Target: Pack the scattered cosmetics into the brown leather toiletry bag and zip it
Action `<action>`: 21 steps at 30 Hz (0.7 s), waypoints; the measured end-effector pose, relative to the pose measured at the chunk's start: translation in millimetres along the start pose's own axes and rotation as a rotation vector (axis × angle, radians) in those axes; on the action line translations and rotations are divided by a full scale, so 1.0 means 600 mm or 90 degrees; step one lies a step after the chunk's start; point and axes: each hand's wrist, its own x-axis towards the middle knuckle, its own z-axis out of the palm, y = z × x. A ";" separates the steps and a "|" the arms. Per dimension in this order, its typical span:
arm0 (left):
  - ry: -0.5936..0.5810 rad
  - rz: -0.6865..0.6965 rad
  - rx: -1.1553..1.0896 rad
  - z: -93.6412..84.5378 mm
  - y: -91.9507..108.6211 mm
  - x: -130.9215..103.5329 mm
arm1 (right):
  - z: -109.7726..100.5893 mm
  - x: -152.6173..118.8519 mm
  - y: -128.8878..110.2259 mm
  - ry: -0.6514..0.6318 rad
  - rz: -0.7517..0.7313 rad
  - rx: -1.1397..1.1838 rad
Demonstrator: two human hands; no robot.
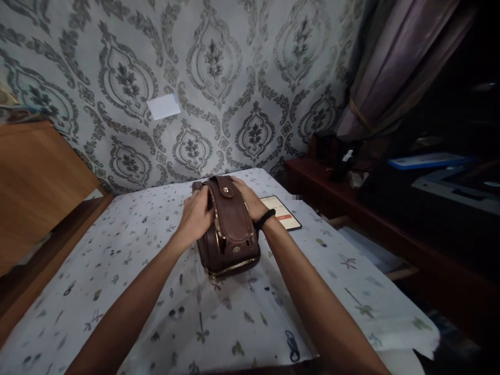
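A brown leather bag [234, 213] with gold zips and a snap-button flap rests on the patterned white sheet in the middle of the head view. My left hand [197, 214] presses against its left side, fingers bent over the upper edge. On the far right side, my right hand [250, 200] grips the bag, its fingertips hidden behind it. A black band circles my right wrist. Just right of that wrist lies a tablet or large phone [292, 221] with a lit screen. Part of the bag's front pocket gapes a little near the zip ends.
The white sheet [128, 271] covers the bed. A wooden board [42, 177] borders it on the left, and a dark red cabinet [332, 187] with an open drawer [371, 250] stands on the right. A blue-edged flat object [429, 160] and a tied curtain [375, 78] are beyond.
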 end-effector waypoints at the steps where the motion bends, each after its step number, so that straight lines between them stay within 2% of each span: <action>1: -0.016 0.003 0.026 -0.003 0.002 0.002 | 0.000 0.000 0.001 -0.007 -0.002 -0.001; 4: -0.050 -0.012 0.102 -0.011 0.011 0.008 | 0.001 0.000 0.003 -0.004 0.005 -0.004; 8: -0.051 -0.044 0.192 -0.012 0.024 0.008 | 0.001 -0.001 0.005 -0.005 0.013 -0.008; 12: -0.036 -0.007 0.233 -0.006 0.025 0.003 | -0.002 -0.006 0.004 -0.030 0.025 -0.001; 16: 0.020 0.017 0.147 0.001 0.012 -0.001 | -0.007 -0.012 -0.006 -0.029 0.044 0.028; 21: 0.085 0.023 -0.013 0.017 0.001 -0.010 | -0.011 -0.020 -0.018 -0.008 0.023 0.060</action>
